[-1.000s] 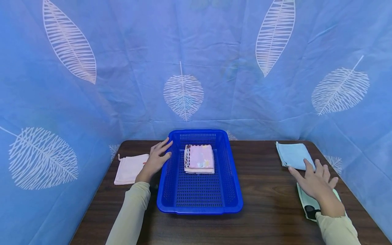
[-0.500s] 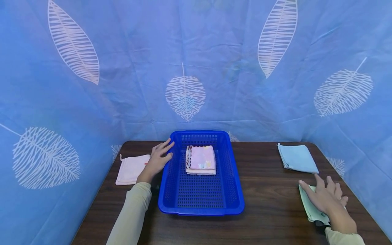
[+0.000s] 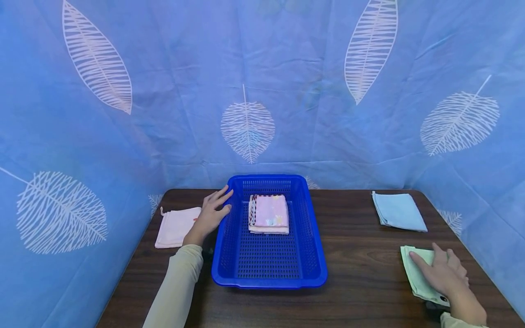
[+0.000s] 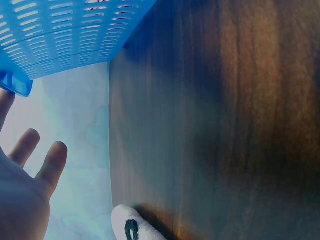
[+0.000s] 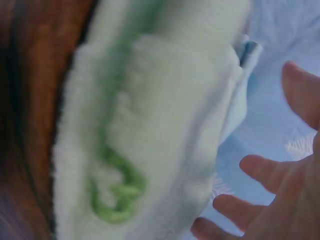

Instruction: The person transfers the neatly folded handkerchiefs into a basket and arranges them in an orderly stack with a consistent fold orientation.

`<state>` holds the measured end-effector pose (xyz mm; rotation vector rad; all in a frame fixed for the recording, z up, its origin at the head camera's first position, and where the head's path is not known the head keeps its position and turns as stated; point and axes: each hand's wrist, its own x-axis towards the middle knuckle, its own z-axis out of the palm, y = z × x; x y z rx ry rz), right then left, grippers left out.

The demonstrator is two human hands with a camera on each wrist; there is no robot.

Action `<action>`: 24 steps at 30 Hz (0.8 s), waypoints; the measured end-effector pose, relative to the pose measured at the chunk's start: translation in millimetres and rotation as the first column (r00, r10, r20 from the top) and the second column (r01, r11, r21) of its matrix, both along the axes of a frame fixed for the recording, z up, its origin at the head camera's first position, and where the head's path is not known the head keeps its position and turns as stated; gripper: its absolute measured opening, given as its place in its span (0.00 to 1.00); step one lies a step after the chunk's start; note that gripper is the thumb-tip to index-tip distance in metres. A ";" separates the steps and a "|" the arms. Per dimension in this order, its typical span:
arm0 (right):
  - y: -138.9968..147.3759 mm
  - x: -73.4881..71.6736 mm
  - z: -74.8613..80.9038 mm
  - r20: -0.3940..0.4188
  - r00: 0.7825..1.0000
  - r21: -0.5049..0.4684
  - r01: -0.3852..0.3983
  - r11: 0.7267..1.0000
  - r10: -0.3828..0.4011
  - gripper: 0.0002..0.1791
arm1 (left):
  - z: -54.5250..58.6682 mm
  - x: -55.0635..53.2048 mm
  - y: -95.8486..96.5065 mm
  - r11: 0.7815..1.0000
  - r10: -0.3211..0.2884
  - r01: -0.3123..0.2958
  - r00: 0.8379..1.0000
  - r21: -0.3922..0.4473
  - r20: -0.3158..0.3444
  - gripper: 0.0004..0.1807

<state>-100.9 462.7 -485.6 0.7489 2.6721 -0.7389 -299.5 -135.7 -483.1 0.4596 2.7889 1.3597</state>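
Note:
A blue plastic basket holds a stack of folded small towels, with a pink one on top. My left hand is at the basket's upper left rim, fingers spread; in the left wrist view a fingertip meets the rim. On the right, a folded green towel lies on the table, partly hidden under my right hand. The right wrist view shows the green towel close up, blurred, with the fingers spread beside it, not gripping it.
A folded light blue towel lies at the table's back right. A folded pale pink towel with a loop lies left of the basket, near my left forearm. A blue curtain with leaf prints surrounds the dark wooden table.
My right hand has drawn back from beside the light blue towel, down and to the right, over the green towel. The left hand has stayed at the basket rim.

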 end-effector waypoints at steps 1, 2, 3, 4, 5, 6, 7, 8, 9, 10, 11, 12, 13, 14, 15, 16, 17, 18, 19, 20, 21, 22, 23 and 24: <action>1.2 1.1 -0.3 -0.007 1.000 0.006 0.000 1.000 0.000 0.60 | 0.3 0.3 0.2 1.000 0.001 -0.001 1.000 0.000 0.002 0.30; 2.6 2.2 -0.6 -0.017 1.000 0.009 0.005 1.000 -0.005 0.60 | 0.8 0.6 0.5 1.000 0.002 -0.002 1.000 0.001 0.004 0.30; 4.5 3.3 -1.2 -0.026 1.000 0.004 0.012 1.000 -0.012 0.60 | 1.2 1.0 0.6 1.000 0.003 -0.003 1.000 0.001 0.004 0.30; 6.7 4.3 -2.1 -0.034 0.999 0.000 0.020 1.000 -0.020 0.60 | 1.5 1.2 0.8 1.000 0.003 -0.003 1.000 0.000 0.005 0.30; 9.3 5.5 -3.3 -0.038 0.999 0.002 0.025 1.000 -0.025 0.60 | 1.8 1.4 1.0 1.000 0.004 -0.004 1.000 -0.001 0.005 0.30; 11.9 6.8 -4.6 -0.040 0.999 0.000 0.031 1.000 -0.031 0.60 | 1.8 1.5 1.0 1.000 0.004 -0.004 1.000 -0.001 0.005 0.30; 14.4 8.3 -5.9 -0.037 0.998 -0.001 0.042 0.999 -0.042 0.60 | 1.8 1.5 1.0 1.000 0.003 -0.003 1.000 0.001 0.005 0.30; 16.6 9.6 -6.9 -0.032 0.998 -0.002 0.056 0.998 -0.056 0.60 | 1.8 1.4 1.0 1.000 0.002 -0.002 1.000 0.002 0.005 0.30; 18.8 10.9 -7.8 -0.026 0.997 -0.002 0.072 0.997 -0.072 0.60 | 1.7 1.3 0.8 1.000 0.000 0.000 1.000 0.003 0.003 0.30; 21.0 11.8 -8.5 -0.020 0.996 0.003 0.084 0.996 -0.084 0.59 | 1.6 1.2 0.8 1.000 -0.001 0.001 1.000 0.005 0.003 0.30; 22.9 12.7 -8.9 -0.014 0.995 0.007 0.097 0.995 -0.096 0.59 | 1.5 1.1 0.6 1.000 -0.002 0.002 1.000 0.006 0.002 0.30; 24.6 13.7 -9.1 -0.008 0.994 0.008 0.109 0.994 -0.109 0.59 | 1.4 1.1 0.3 1.000 -0.003 0.003 1.000 0.009 0.002 0.29; 26.4 14.3 -8.9 -0.002 0.994 0.021 0.109 0.994 -0.109 0.58 | 1.3 1.1 0.1 1.000 -0.003 0.003 1.000 0.010 0.003 0.29; 28.0 14.9 -8.5 0.003 0.994 0.033 0.110 0.993 -0.110 0.58 | 1.2 1.1 -0.1 1.000 -0.003 0.003 1.000 0.013 0.004 0.29; 29.3 15.9 -7.9 0.010 0.994 0.038 0.109 0.993 -0.109 0.58 | 1.1 1.1 -0.4 1.000 -0.004 0.004 1.000 0.014 0.005 0.29; 30.6 16.8 -7.2 0.019 0.994 0.043 0.104 0.994 -0.105 0.58 | 1.0 1.1 -0.6 1.000 -0.004 0.004 1.000 0.015 0.006 0.30; 31.3 17.8 -6.5 0.029 0.994 0.046 0.104 0.993 -0.106 0.58 | 0.9 1.0 -0.8 1.000 -0.004 0.004 1.000 0.017 0.007 0.30; 31.7 18.5 -6.1 0.038 0.993 0.049 0.111 0.993 -0.113 0.58 | 0.7 0.8 -1.2 1.000 -0.003 0.003 1.000 0.017 0.007 0.30; 32.0 19.1 -5.4 0.045 0.992 0.049 0.117 0.992 -0.119 0.59 | 0.3 0.2 -1.4 1.000 -0.001 0.001 1.000 0.015 0.005 0.30; 31.5 19.8 -5.0 0.048 0.989 0.045 0.134 0.990 -0.136 0.59 | 0.2 -0.1 -1.5 1.000 -0.001 0.001 1.000 0.014 0.001 0.30; 30.8 20.0 -4.7 0.055 0.987 0.045 0.151 0.988 -0.153 0.59 | 0.0 -0.5 -1.7 1.000 0.000 0.000 1.000 0.011 -0.005 0.30; 30.2 20.3 -4.4 0.059 0.985 0.052 0.162 0.985 -0.165 0.59 | -0.1 -0.8 -1.8 1.000 0.002 -0.002 1.000 0.009 -0.008 0.30; 29.1 20.4 -4.1 0.062 0.982 0.063 0.173 0.983 -0.177 0.58 | -0.3 -1.1 -1.9 1.000 0.002 -0.002 1.000 0.009 -0.012 0.30; 28.1 20.7 -4.0 0.061 0.979 0.072 0.188 0.980 -0.192 0.56 | -0.5 -1.4 -1.9 1.000 0.001 -0.001 1.000 0.006 -0.019 0.30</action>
